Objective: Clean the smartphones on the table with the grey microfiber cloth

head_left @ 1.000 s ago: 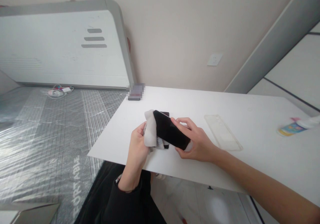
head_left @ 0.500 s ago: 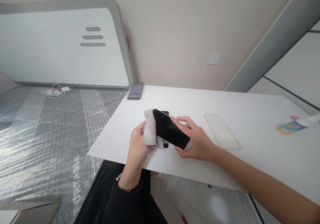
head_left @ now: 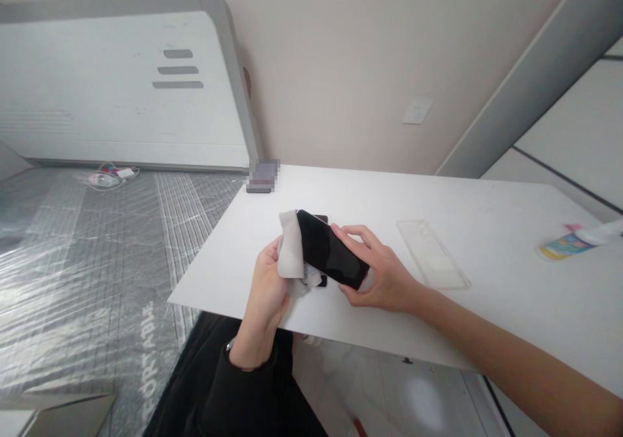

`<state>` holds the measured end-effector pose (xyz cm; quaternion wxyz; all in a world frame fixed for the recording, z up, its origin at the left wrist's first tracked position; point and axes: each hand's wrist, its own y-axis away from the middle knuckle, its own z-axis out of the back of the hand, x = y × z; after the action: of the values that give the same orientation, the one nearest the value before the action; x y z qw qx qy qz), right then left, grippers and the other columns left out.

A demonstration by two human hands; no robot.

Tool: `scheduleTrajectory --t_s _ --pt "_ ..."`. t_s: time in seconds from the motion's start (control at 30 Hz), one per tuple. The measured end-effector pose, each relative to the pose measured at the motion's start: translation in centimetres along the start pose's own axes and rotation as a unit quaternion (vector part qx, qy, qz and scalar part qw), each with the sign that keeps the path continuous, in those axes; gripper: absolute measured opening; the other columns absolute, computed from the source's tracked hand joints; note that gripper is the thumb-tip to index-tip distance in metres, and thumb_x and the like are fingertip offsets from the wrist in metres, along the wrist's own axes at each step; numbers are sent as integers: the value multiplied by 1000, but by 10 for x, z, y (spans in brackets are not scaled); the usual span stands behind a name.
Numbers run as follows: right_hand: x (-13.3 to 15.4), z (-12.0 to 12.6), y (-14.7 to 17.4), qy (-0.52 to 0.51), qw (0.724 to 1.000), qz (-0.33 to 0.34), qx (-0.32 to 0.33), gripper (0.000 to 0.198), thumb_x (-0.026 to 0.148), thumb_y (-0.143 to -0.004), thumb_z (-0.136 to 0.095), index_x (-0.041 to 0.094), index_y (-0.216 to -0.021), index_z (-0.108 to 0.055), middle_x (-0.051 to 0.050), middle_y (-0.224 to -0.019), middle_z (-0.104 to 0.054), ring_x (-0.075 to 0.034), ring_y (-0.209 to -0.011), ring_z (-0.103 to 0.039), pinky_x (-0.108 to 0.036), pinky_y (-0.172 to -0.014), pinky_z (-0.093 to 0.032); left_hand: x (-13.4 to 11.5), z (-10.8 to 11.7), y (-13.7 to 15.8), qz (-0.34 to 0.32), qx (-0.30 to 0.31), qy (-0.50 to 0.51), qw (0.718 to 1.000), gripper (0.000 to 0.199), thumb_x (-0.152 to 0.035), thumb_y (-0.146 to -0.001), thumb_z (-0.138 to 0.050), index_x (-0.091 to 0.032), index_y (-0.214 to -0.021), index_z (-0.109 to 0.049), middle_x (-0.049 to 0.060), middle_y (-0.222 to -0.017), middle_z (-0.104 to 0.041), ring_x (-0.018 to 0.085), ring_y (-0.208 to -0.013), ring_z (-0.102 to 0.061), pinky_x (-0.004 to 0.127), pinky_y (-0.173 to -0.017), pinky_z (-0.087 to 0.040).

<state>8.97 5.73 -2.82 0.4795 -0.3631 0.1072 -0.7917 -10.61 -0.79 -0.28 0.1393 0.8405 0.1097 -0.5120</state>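
Observation:
A black smartphone point(head_left: 331, 250) is tilted above the white table, its dark screen facing me. My right hand point(head_left: 377, 269) grips its lower right end, fingers on the upper edge and thumb at the lower edge. My left hand point(head_left: 270, 271) is closed on a light grey cloth point(head_left: 291, 245), which covers the phone's upper left end. Loose folds of the cloth hang beneath the phone. Behind the phone, a dark flat object point(head_left: 322, 218) shows only in part on the table. To the right lies a clear phone case point(head_left: 435, 255).
The white table point(head_left: 506, 323) stands against a wall with a socket point(head_left: 417, 111). A bottle point(head_left: 567, 245) with a colourful label is at the right. A blurred-out dark object point(head_left: 263, 176) sits at the far left corner. Left is a plastic-covered mattress point(head_left: 121, 255).
The cloth's flap at the phone's left end has shifted slightly, and its lower folds have moved. Both hands keep their hold in nearly the same place.

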Motion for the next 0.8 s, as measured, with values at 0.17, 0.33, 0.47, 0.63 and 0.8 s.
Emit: scheduleTrajectory --t_s 0.17,0.33,0.47,0.63,0.8 --pt "0 0 0 -16 1000 -4 2 104 19 -76 -70 29 -169 -25 -16 -142 -56 -27 -106 -73 -32 -76 -65 4 3 -1 -2 8 6 1000 25 -30 -65 -89 -15 -81 -79 2 -71 -74 14 -64 -60 24 -62 -47" --pt "1 -1 0 -40 999 -17 9 102 19 -78 -71 28 -169 -25 -17 -145 -53 -30 -115 -70 -37 -86 -65 5 -2 0 0 10 37 999 28 -34 -65 -90 -17 -85 -79 3 -77 -78 20 -75 -70 28 -69 -53" --pt "1 -2 0 -51 998 -31 9 99 22 -82 -72 29 -169 -25 -18 -146 -52 -32 -122 -68 -40 -90 -65 5 -8 0 6 -7 55 998 30 -34 -62 -90 -17 -85 -80 4 -79 -80 23 -83 -74 29 -74 -56" --pt "1 -4 1 -49 998 -48 4 98 23 -83 -72 30 -169 -26 -17 -147 -53 -35 -128 -65 -45 -95 -63 9 -11 -1 4 -38 87 996 33 -30 -61 -90 -15 -89 -81 5 -90 -83 23 -89 -75 28 -82 -58" --pt "2 -6 -1 -56 994 -87 -22 95 25 -82 -73 29 -167 -31 -16 -148 -54 -36 -134 -60 -47 -101 -61 17 -17 2 16 -104 150 983 16 -21 -72 -83 -19 -87 -78 2 -87 -82 19 -90 -75 26 -84 -58"
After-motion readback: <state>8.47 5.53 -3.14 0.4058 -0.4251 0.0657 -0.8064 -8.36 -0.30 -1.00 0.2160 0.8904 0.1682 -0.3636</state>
